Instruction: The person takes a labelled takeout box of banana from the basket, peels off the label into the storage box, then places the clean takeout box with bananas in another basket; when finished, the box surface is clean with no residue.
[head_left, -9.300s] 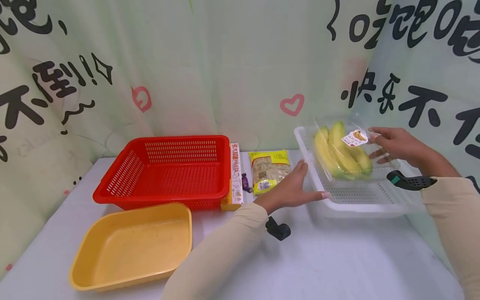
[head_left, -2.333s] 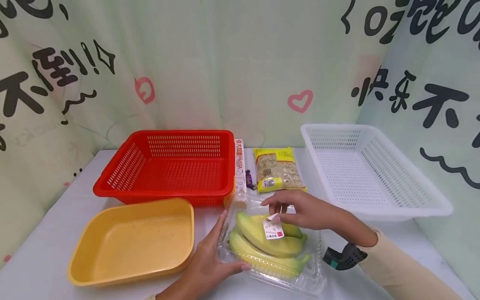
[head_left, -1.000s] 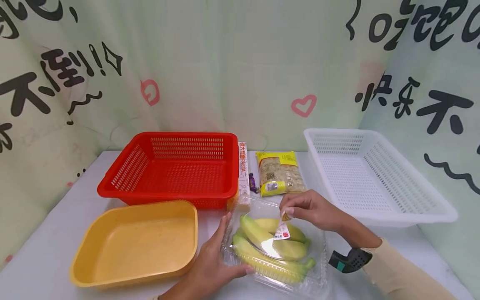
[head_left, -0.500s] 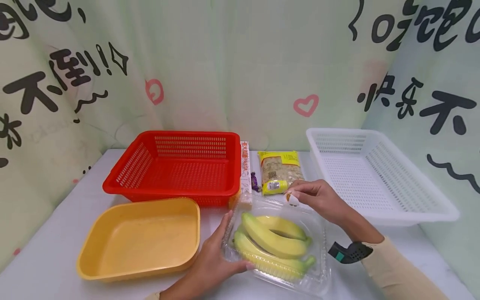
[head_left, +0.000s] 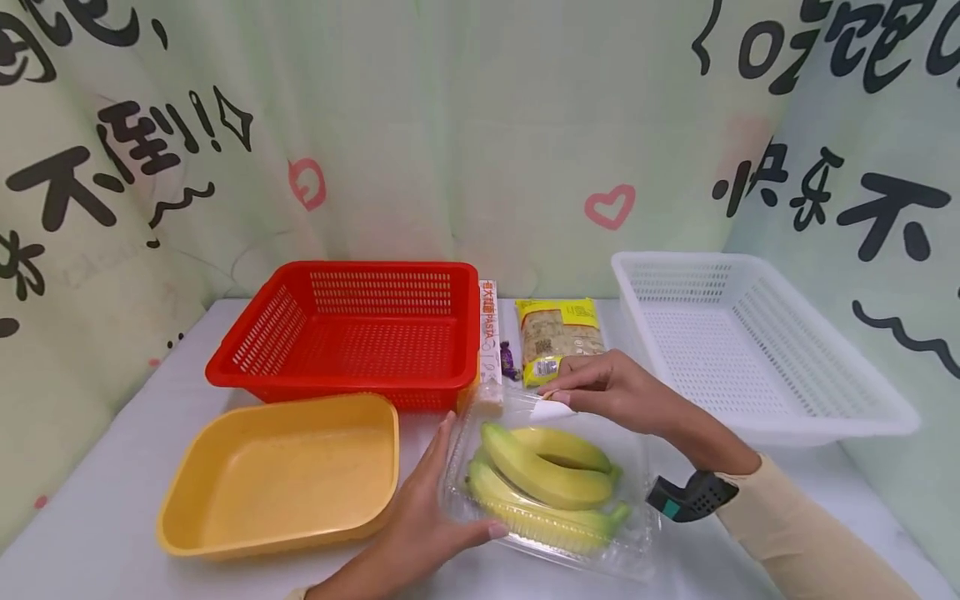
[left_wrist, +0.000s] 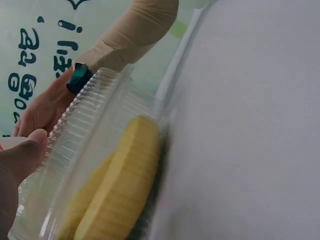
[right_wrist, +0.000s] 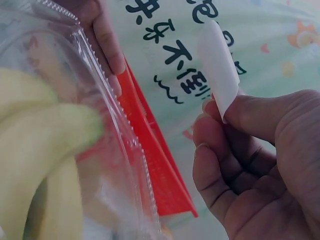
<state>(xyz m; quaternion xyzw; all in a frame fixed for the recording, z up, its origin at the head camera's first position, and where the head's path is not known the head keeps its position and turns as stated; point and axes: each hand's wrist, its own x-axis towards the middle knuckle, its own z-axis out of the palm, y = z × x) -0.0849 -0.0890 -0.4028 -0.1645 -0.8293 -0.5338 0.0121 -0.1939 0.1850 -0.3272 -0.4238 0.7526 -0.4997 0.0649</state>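
Note:
A clear plastic box (head_left: 637,542) of bananas (head_left: 555,479) lies on the table in front of me. My left hand (head_left: 423,508) grips its left side, thumb over the front edge and fingers along the side. Between thumb and fingertips my right hand (head_left: 615,396) pinches a peeled white sticker (right_wrist: 218,70), just above the back of the lid. The sticker's white back shows, curled, in the right wrist view. In the left wrist view the left thumb (left_wrist: 25,157) lies against the ridged box rim, and yellow bananas (left_wrist: 122,180) show through the wall.
A red basket (head_left: 341,390) and a yellow tray (head_left: 277,546) stand on the left. Behind the box are a pasta box (head_left: 489,333), a small purple-wrapped item (head_left: 507,360) and a yellow-topped bag (head_left: 558,333). The white basket (head_left: 750,367) stands at right.
The banana box has come from over the white basket to the table's front. Its sticker has been peeled off the lid; the right hand lifted it away, then moved slightly left and down.

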